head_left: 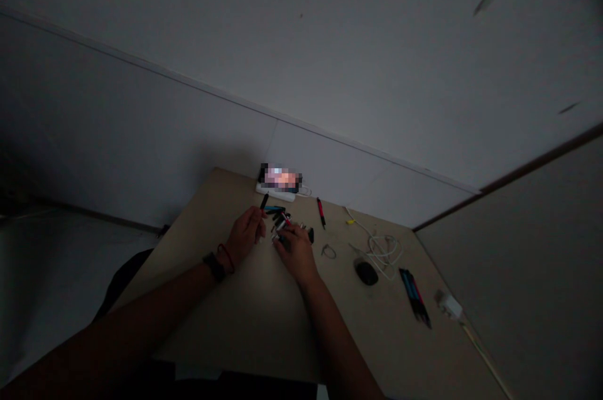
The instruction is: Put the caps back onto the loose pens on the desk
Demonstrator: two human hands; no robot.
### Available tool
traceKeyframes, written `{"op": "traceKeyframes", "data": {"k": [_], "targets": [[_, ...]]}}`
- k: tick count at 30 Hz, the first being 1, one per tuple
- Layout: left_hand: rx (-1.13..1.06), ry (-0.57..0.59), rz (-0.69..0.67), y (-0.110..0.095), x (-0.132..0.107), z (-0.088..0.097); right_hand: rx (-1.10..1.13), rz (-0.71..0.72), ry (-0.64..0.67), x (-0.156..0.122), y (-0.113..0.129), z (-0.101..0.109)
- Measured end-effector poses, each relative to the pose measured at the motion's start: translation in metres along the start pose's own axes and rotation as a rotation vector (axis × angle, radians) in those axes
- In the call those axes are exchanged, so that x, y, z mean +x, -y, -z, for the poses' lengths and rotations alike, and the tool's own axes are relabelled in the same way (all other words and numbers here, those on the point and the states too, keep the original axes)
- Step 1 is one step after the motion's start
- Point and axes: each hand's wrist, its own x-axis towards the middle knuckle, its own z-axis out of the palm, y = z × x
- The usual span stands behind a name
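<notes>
My left hand point(247, 234) is closed around a dark pen-like barrel point(264, 201) whose end sticks up past the fingers. Beside it, my right hand point(298, 250) reaches down over a small heap of pen parts point(281, 216), dark, blue and whitish. The right fingers are curled at the near side of the heap, close to a reddish piece point(286, 219). What they grip is too small and dim to make out. A small black object point(310, 235) lies just right of the right fingers.
A lit phone point(281, 178) leans on a white stand point(276, 193) by the wall. To the right lie a red-and-black pen point(321, 213), a thin loop point(328, 252), tangled white cable point(384, 252), a black mouse point(366, 272), several assembled pens point(414, 297) and a white plug point(451, 306).
</notes>
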Motion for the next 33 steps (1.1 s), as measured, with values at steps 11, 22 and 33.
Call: {"op": "traceKeyframes", "data": {"k": [11,22,33], "targets": [[0.051,0.047,-0.003,0.0051,0.0008,0.0009,-0.060,0.017,0.052,0.0012,0.0011,0.0006],[0.060,0.059,-0.005,0.0030,0.0002,0.0006,-0.019,0.079,0.038,0.0011,0.0081,0.0004],[0.065,0.069,-0.011,0.0034,-0.0005,0.0005,0.005,0.117,0.073,0.0033,0.0094,0.0030]]}}
